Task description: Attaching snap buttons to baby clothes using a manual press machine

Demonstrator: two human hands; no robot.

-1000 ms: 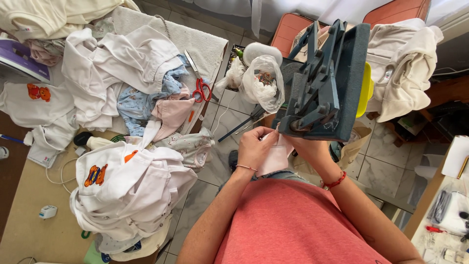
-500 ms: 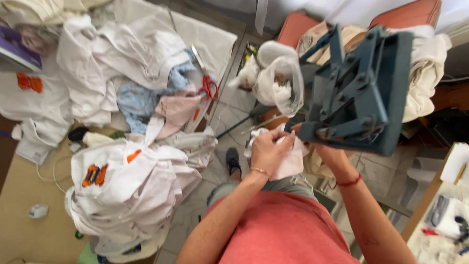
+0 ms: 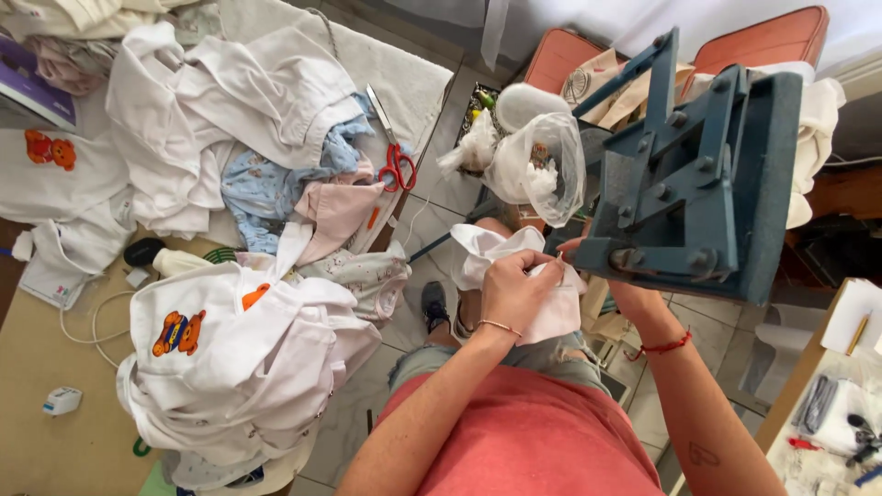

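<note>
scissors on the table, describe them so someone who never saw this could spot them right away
Start at the table on the left, heaped with white garments. At its far right edge, on pale cloth beside a pink garment, lie the scissors. Their bright red handles and bare metal blades are the only hard, shiny thing among the soft fabric.

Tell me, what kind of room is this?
Probably a small home workshop for decorating clothes: a blue press machine, heaps of white garments with bear pictures, and red-handled scissors. Both hands, left hand included, hold white cloth.
</note>
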